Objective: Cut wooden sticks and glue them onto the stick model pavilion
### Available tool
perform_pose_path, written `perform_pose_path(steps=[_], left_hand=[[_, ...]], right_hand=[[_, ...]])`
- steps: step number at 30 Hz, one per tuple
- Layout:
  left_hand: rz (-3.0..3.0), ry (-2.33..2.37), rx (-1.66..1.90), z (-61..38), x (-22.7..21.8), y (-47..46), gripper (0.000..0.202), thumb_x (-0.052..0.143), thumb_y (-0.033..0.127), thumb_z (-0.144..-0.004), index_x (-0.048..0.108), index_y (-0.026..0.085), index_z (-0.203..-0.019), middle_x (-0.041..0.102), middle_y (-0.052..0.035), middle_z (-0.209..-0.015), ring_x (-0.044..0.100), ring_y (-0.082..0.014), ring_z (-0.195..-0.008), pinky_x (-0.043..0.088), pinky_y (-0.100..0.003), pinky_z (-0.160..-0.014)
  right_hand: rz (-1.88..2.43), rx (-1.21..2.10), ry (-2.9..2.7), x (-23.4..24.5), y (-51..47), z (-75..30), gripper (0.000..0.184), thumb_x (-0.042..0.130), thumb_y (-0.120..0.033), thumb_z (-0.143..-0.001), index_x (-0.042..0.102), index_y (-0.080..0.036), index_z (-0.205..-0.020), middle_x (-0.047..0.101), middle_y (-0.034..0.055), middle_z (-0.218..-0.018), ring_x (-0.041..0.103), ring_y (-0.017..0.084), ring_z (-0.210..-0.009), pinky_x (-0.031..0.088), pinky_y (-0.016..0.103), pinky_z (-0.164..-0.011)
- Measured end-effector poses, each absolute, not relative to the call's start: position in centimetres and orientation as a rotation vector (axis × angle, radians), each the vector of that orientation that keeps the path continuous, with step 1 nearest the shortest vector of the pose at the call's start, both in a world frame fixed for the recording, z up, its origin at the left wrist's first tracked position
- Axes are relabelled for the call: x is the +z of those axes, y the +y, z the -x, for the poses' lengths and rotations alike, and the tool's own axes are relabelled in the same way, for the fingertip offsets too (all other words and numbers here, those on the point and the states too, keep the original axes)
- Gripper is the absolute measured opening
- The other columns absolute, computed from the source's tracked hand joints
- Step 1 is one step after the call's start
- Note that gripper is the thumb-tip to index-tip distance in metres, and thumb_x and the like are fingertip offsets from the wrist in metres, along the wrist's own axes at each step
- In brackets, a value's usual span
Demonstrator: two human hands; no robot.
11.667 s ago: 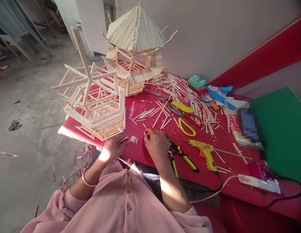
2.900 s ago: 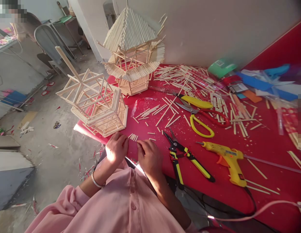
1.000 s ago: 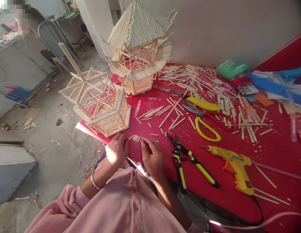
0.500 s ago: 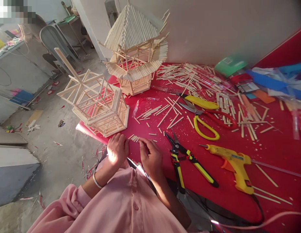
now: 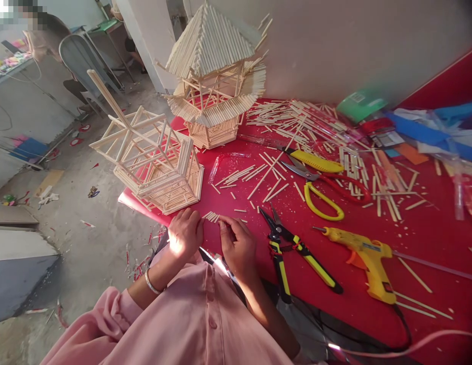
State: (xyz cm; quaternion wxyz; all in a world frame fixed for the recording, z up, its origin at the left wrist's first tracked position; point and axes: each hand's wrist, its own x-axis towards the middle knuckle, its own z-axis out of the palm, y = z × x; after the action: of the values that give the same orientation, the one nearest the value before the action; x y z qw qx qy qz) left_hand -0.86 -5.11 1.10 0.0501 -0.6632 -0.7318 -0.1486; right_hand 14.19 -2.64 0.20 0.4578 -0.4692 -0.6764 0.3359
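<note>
A short row of small cut wooden sticks (image 5: 211, 217) lies side by side on the red table, between my two hands. My left hand (image 5: 185, 234) rests at the table's near edge, fingers curled together, their tips close to the row's left end. At the other end is my right hand (image 5: 238, 247), its thumb and index finger drawn together near the sticks. Whatever either hand pinches is hidden. Just beyond my left hand stands an open stick frame model (image 5: 159, 167) on a six-sided base. Behind it rises a stick pavilion (image 5: 216, 66) with a pointed roof.
Garden-type shears (image 5: 296, 248) lie right of my right hand, with a yellow glue gun (image 5: 367, 253) farther right. Scissors (image 5: 315, 175) and a yellow-handled cutter (image 5: 315, 159) lie beyond. Loose sticks (image 5: 281, 119) are scattered behind. A person (image 5: 45, 38) is at the far left.
My hands and the row of sticks stay almost in place. The view has shifted very slightly.
</note>
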Motion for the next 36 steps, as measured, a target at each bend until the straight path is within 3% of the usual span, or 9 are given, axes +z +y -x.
perform_pose_path(steps=[18,24,26,28,30,36], left_hand=[[2.015,-2.191,-0.480,0.9,1.0,-5.0,0.025,0.049,0.024,-0.092,0.052,0.021,-0.067,0.057,-0.0038,-0.069,0.053,-0.0200,-0.067,0.036,-0.030,-0.061],[2.043,-2.145,-0.794,1.8,0.8,-5.4,0.025,0.051,0.026,-0.094,0.052,0.020,-0.070,0.055,-0.0013,-0.067,0.054,-0.0170,-0.065,0.039,-0.027,-0.060],[2.070,-2.134,-1.022,1.7,1.4,-5.5,0.021,0.053,0.026,-0.093,0.054,0.020,-0.072,0.056,-0.0002,-0.067,0.054,-0.0148,-0.063,0.039,-0.025,-0.059],[2.127,-2.126,-1.262,1.2,2.4,-5.4,0.019,0.057,0.024,-0.091,0.055,0.020,-0.073,0.056,0.0007,-0.067,0.053,-0.0127,-0.061,0.039,-0.023,-0.057],[2.203,-2.147,-1.483,0.6,3.3,-5.2,0.018,0.058,0.023,-0.089,0.055,0.019,-0.072,0.054,0.0019,-0.065,0.050,-0.0109,-0.056,0.037,-0.022,-0.053],[2.303,-2.342,-2.007,-0.8,4.4,-4.2,0.023,0.060,0.032,-0.087,0.058,0.017,-0.069,0.050,0.0036,-0.057,0.045,-0.0093,-0.050,0.035,-0.021,-0.049]], right_hand=[[1.164,0.820,-1.678,0.1,-2.4,-13.9,0.021,0.050,-0.025,-0.095,0.068,-0.021,-0.104,0.073,0.0076,-0.094,0.068,0.020,-0.089,0.054,0.033,-0.083],[1.185,0.566,-1.898,1.5,-3.9,-16.1,0.024,0.049,-0.022,-0.095,0.063,-0.020,-0.115,0.072,0.0089,-0.099,0.066,0.021,-0.092,0.052,0.034,-0.085],[1.318,0.328,-2.031,2.5,-5.1,-18.6,0.035,0.055,-0.030,-0.093,0.058,-0.019,-0.125,0.068,0.0135,-0.114,0.062,0.027,-0.104,0.048,0.043,-0.093],[1.567,0.116,-2.128,3.2,-6.3,-21.3,0.062,0.061,-0.046,-0.087,0.048,-0.014,-0.138,0.054,0.0222,-0.135,0.050,0.039,-0.122,0.041,0.055,-0.100],[1.843,0.025,-2.207,3.7,-7.2,-23.6,0.084,0.063,-0.058,-0.081,0.037,-0.009,-0.145,0.043,0.0289,-0.143,0.042,0.046,-0.128,0.038,0.061,-0.100],[2.285,0.228,-2.292,4.1,-6.2,-25.9,0.094,0.071,-0.060,-0.071,0.042,-0.006,-0.142,0.057,0.0295,-0.120,0.054,0.046,-0.111,0.047,0.055,-0.086]])
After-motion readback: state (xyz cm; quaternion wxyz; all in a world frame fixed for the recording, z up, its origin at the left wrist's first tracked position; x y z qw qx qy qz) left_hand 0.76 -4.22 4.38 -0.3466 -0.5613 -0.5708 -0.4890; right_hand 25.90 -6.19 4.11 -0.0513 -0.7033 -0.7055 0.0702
